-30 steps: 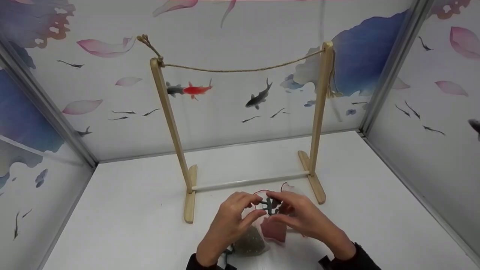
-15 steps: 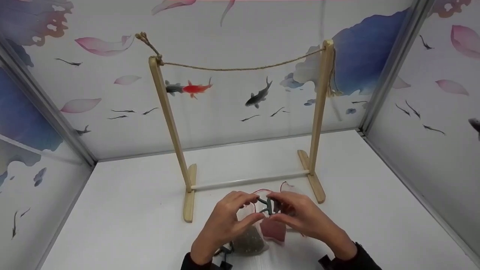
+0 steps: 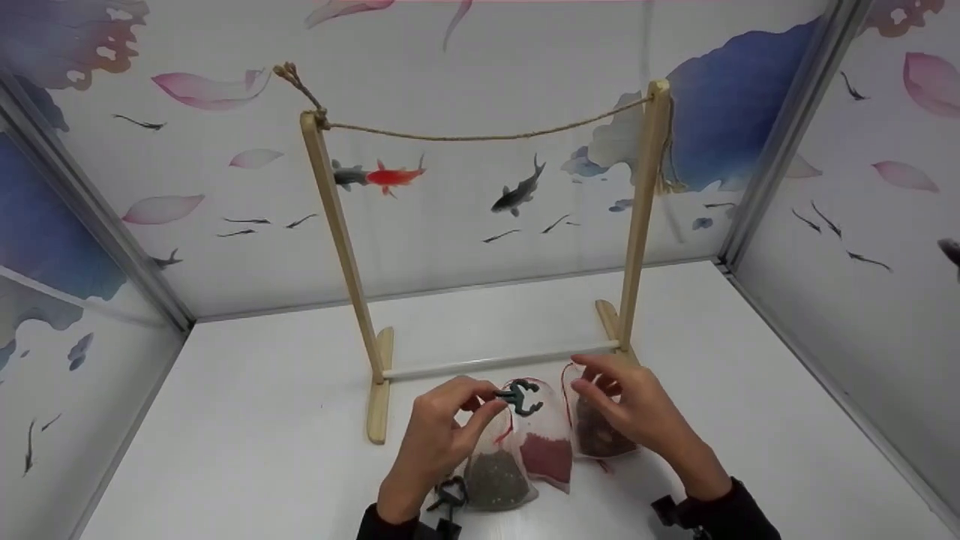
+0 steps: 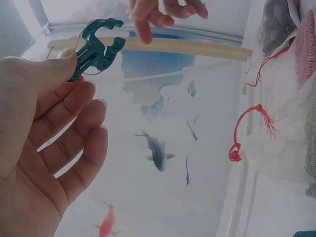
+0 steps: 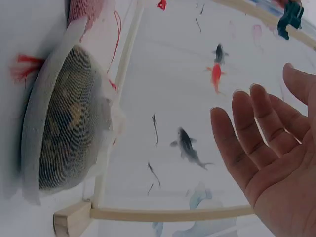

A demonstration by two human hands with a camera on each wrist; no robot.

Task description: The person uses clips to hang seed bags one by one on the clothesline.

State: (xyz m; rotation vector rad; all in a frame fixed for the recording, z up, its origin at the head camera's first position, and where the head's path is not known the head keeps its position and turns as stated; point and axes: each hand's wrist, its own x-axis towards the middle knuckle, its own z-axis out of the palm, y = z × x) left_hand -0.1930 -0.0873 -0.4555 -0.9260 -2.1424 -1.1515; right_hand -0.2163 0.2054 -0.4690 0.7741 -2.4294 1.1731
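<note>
Between thumb and fingertips, my left hand point(image 3: 442, 431) pinches a dark green plastic clip point(image 3: 521, 397), its open hooked jaws pointing away from the fingers. In the left wrist view the clip point(image 4: 97, 48) shows a thin wire ring round it. My right hand point(image 3: 637, 401) is apart from the clip, fingers loosely bent, over a mesh drawstring bag of dark brown bits point(image 3: 600, 435). The right wrist view shows that palm point(image 5: 281, 153) holding nothing. Below the hands lie a mesh bag with reddish-pink filling point(image 3: 546, 456) and one with grey-green filling point(image 3: 499, 480).
Behind the hands stands a wooden frame point(image 3: 337, 240) with a twine line point(image 3: 465, 139) sagging between its posts and a white rod point(image 3: 495, 362) low down. Another dark clip point(image 3: 450, 493) lies by the left wrist. Painted panels point(image 3: 247, 262) enclose the white table point(image 3: 247, 420).
Both hands were at the clip before. My right hand has let go and moved right, over the brown-filled bag; my left hand keeps the clip and has shifted slightly left.
</note>
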